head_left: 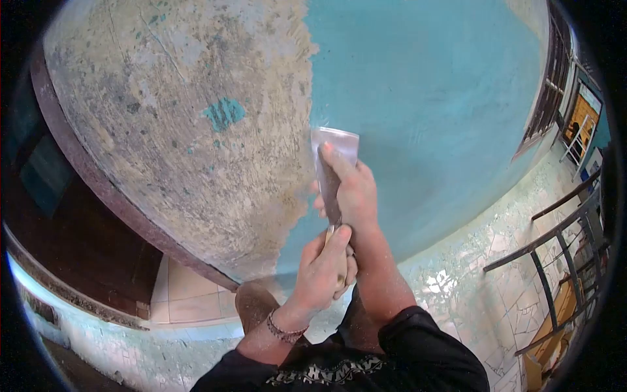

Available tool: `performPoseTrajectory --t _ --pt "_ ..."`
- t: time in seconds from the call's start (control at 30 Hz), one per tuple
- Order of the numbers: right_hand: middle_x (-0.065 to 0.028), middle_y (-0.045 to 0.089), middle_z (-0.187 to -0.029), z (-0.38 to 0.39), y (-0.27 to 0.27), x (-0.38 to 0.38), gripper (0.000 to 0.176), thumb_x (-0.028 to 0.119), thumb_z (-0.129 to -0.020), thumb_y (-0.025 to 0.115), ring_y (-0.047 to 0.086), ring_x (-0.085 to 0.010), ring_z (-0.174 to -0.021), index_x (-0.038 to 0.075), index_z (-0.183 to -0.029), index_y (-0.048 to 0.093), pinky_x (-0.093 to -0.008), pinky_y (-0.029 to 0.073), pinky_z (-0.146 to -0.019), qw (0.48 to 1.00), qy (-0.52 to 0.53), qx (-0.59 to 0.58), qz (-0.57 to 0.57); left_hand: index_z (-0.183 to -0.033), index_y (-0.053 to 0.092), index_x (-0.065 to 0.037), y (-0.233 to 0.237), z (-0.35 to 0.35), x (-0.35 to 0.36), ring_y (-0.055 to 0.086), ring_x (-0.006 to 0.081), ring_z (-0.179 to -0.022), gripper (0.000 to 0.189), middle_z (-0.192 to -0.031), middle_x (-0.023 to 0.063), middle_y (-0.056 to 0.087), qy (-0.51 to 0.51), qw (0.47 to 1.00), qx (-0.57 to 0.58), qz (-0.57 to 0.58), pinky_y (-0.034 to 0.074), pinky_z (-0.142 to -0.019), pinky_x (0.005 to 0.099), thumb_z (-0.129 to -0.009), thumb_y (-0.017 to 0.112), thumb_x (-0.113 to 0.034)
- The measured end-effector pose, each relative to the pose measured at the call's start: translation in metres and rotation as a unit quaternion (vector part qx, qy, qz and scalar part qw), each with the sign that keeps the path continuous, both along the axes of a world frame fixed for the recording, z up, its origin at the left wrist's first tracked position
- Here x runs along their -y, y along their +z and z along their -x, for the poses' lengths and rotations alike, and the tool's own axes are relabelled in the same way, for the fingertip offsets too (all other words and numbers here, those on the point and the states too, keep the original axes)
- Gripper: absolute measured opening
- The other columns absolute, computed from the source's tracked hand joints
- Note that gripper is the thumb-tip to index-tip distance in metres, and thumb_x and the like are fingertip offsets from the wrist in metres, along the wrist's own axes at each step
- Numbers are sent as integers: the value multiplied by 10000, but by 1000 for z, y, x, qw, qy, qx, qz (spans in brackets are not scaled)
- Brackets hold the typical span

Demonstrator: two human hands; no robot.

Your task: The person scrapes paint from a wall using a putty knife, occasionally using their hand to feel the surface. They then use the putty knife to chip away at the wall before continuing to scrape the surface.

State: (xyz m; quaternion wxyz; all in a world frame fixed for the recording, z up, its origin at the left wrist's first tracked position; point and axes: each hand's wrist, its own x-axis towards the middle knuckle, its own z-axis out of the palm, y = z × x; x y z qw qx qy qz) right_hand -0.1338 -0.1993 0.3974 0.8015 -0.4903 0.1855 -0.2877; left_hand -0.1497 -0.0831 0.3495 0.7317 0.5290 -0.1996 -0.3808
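A wide metal scraper (345, 145) has its blade edge against the wall, right at the border between blue paint (424, 98) and bare, mottled plaster (176, 98). My left hand (323, 268) is wrapped round the lower end of its handle, thumb uppermost. Higher up, my right hand (354, 193) grips the scraper near the blade, with a finger stretched along the metal. The right forearm passes just beside the left hand. A small blue paint patch (225, 114) remains amid the plaster on the left.
A dark wooden doorway (85, 235) with a reddish frame stands at left. Paint flakes litter the tiled floor (450, 294). To the right are a dark metal rack (545, 261), a cardboard box (555, 326) and a barred window (552, 78).
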Motion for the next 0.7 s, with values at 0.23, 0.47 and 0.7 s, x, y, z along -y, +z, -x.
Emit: performPoseTrajectory --t 0.23,0.47,0.7 --pt "-56 596 -672 2 -1 -4 442 478 -857 674 525 -130 -426 50 -932 592 -267 403 -365 1000 -1 18 7 -874 486 -70 -1 -4 2 353 102 -319 425 -521 67 488 16 1000 12 22 237 -284 240 -971 534 -481" --pt "-63 591 -669 2 6 -6 464 482 -847 677 524 -135 -423 38 -968 612 -271 408 -375 999 -17 35 16 -879 495 -63 3 1 -3 357 103 -320 445 -514 68 492 15 999 23 24 248 -292 239 -963 537 -498" --pt "-61 597 -668 -5 38 -2 456 472 -849 675 522 -127 -421 34 -962 613 -279 402 -372 998 -40 53 19 -880 496 -62 37 -11 4 377 105 -324 458 -519 63 500 6 998 55 24 259 -290 239 -954 545 -510"
